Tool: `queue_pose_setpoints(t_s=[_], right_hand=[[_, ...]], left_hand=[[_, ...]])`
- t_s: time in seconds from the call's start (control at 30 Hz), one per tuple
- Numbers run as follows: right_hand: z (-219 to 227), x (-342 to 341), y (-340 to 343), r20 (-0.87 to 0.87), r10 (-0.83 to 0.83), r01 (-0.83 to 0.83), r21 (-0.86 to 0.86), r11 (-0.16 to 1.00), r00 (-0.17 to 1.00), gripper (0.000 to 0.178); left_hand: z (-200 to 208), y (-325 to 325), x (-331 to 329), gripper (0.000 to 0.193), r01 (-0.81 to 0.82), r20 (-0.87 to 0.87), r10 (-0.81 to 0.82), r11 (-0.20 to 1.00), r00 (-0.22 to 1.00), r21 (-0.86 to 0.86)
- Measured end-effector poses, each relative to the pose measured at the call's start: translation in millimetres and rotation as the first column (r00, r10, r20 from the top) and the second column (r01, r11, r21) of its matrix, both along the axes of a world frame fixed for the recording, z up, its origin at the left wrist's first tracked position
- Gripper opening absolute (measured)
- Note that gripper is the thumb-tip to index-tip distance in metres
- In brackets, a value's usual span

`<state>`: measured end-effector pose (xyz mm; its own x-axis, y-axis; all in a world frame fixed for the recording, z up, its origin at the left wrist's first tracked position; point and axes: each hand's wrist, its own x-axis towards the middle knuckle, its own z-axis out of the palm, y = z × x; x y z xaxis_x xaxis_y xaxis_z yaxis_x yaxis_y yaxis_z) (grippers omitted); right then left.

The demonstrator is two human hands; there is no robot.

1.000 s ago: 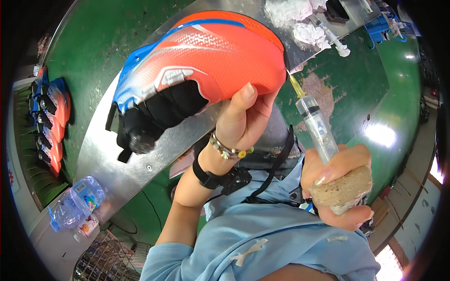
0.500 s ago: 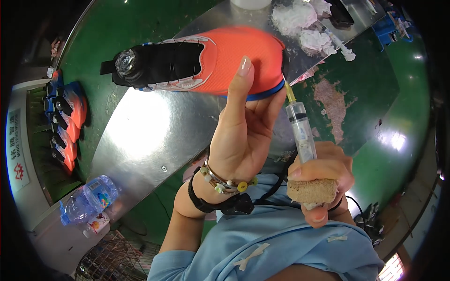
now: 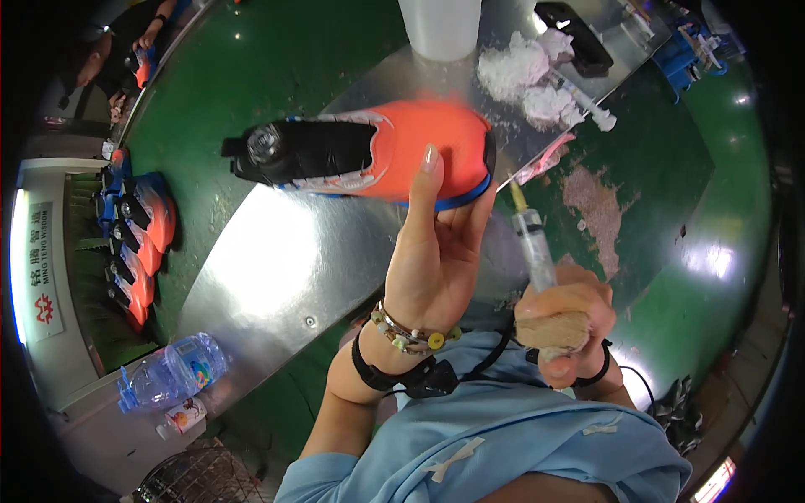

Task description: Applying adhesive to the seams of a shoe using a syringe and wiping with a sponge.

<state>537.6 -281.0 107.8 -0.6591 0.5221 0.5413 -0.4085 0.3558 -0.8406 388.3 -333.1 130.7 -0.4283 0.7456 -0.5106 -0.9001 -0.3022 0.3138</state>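
An orange and black sneaker (image 3: pixel 428 138) with a blue sole edge is held sideways above the metal bench, toe to the right. My left hand (image 3: pixel 432 243) is closed on its forefoot, thumb over the upper and fingers beneath. A clear syringe (image 3: pixel 535 247) with a yellow needle hub points up from my right hand (image 3: pixel 570 306), whose fingers wrap round its barrel. The same hand also grips a rough tan block (image 3: pixel 549 333). The syringe's tip stands just off the toe, with a small gap between them. Its plunger end is hidden by my fingers.
Beyond the sneaker are a white tub (image 3: pixel 440 29), crumpled white wads (image 3: pixel 516 71), a second syringe (image 3: pixel 587 101) and a black phone (image 3: pixel 574 38). A plastic bottle (image 3: pixel 189 365) stands left. Several similar sneakers (image 3: pixel 142 235) line the left side. Another person's hand (image 3: pixel 151 33) shows far left.
The syringe tip has come away from the sneaker's toe edge. The view has shifted, bringing more of the tub and another person into sight. Both hands keep their holds.
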Motion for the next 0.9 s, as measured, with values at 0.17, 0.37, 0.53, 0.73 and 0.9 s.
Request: queue_pose_setpoints(t_s=[0.17, 0.37, 0.53, 0.73, 0.9], right_hand=[[7, 15, 11, -0.012, -0.191, 0.189, -0.075, 0.979, 0.982, 0.052], [2, 37, 31, 0.149, -0.365, 0.376, -0.051, 0.925, 0.919, 0.050], [-15, 32, 43, 0.098, -0.379, 0.391, -0.298, 0.871, 0.920, 0.043], [-26, 13, 44, 0.137, -0.214, 0.246, -0.287, 0.926, 0.967, 0.042], [-43, -15, 71, 0.144, -0.127, 0.168, -0.322, 0.932, 0.981, 0.028]], left_hand=[[-16, -7, -12, 0.029, 0.046, 0.020, -0.045, 0.999, 0.999, -0.027], [-55, -54, -162, 0.036, -0.077, -0.292, 0.067, 0.997, 0.954, -0.024], [-87, -142, -340, 0.051, -0.717, -0.528, 0.563, 0.684, 0.636, -0.133], [-91, -202, -344, 0.065, -0.953, -0.742, 0.600, 0.231, 0.299, -0.198], [-52, -209, -215, 0.068, -0.547, -0.928, -0.040, 0.799, 0.370, -0.252]])
